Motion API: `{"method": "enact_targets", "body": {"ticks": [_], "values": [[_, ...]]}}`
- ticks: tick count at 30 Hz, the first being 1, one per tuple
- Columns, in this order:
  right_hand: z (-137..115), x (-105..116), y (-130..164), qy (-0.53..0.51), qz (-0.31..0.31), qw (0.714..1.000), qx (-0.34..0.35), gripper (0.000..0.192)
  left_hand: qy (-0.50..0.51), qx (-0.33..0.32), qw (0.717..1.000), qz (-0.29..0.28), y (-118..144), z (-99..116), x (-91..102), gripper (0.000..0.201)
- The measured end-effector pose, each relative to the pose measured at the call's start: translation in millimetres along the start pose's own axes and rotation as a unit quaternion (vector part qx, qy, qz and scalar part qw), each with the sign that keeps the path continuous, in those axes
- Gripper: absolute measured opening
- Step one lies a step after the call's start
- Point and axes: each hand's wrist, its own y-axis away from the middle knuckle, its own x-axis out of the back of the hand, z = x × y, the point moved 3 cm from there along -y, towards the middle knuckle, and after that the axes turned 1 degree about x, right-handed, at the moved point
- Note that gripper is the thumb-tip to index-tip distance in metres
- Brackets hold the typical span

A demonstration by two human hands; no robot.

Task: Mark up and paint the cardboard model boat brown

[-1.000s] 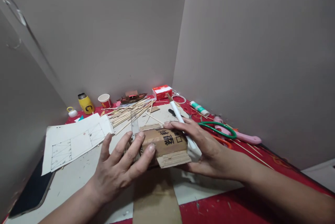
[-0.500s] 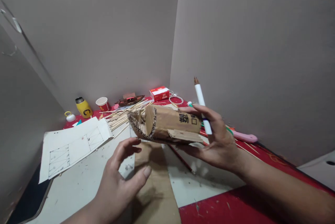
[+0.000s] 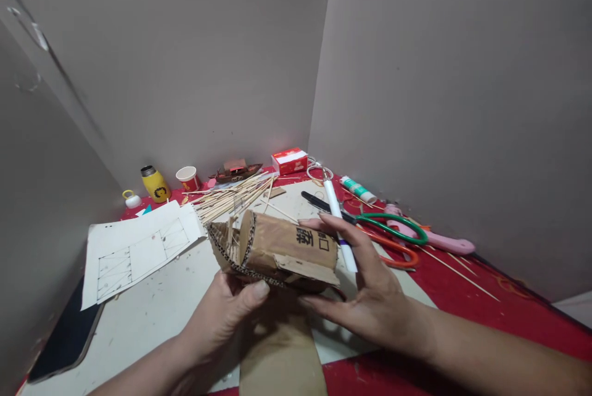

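A model boat of brown cardboard [image 3: 287,245], with a rounded cabin, black printed characters and a pointed corrugated bow, is held up over the table, bow to the left. My left hand [image 3: 229,303] grips it from below near the bow, thumb on the lower edge and fingers hidden underneath. Around its right end closes my right hand [image 3: 367,279], fingers on top and thumb below. A white pen-like tool [image 3: 337,217], its narrow tip pointing up, is tucked into that same hand. Below the boat lies a tan strip of board [image 3: 282,353] on white sheets [image 3: 152,322].
Thin wooden sticks [image 3: 231,202] lie in a pile behind the boat. Green-and-orange-handled scissors [image 3: 393,223], a pink tool [image 3: 448,242] and a glue stick [image 3: 358,189] are to the right. Left are a drawing sheet [image 3: 143,254] and a phone [image 3: 69,334]. A small brown boat [image 3: 235,169] stands behind.
My left hand has gone from open beside the boat to gripping its underside. The boat has come lower and slightly left, still in my right hand. The view has shifted a little.
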Motion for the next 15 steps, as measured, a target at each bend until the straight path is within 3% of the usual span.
{"method": "enact_targets", "body": {"ticks": [6,8,13,15], "values": [[-5,0,5,-0.008,-0.012,1.000,0.011,0.093,0.015,-0.008,1.000,-0.022,-3,0,2.6,0.065],[-8,0,5,-0.010,-0.020,0.999,0.024,0.093,0.030,-0.012,0.999,-0.007,-4,1,5.9,0.060],[-15,1,3,-0.027,-0.049,0.997,0.060,0.092,0.096,0.042,0.994,0.018,-6,2,16.7,0.047],[-15,5,3,-0.051,-0.034,0.996,0.059,0.081,0.119,0.056,0.991,0.033,-7,1,21.9,0.045]]}}
